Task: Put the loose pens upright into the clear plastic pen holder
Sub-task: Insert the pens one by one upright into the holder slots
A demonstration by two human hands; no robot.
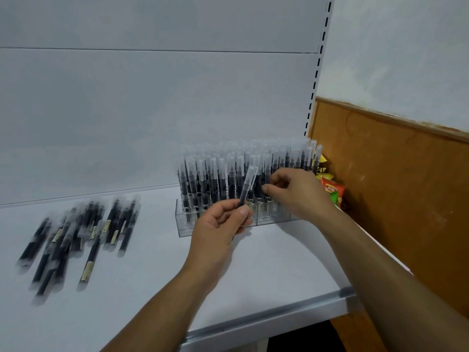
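Observation:
A clear plastic pen holder [184,224] stands on the white shelf, packed with several upright black pens with frosted caps [215,174]. My left hand [218,227] pinches the lower end of one black pen [246,186], held nearly upright just in front of the holder. My right hand [294,191] reaches in among the standing pens at the holder's right half, with its fingertips closed on one pen there. A pile of several loose pens [76,237] lies flat on the shelf to the left.
The white shelf [253,275] ends in a metal front edge [279,313]. A white back panel rises behind the holder. Colourful snack packets [332,191] sit wedged at the right end, against a brown wooden board [393,186].

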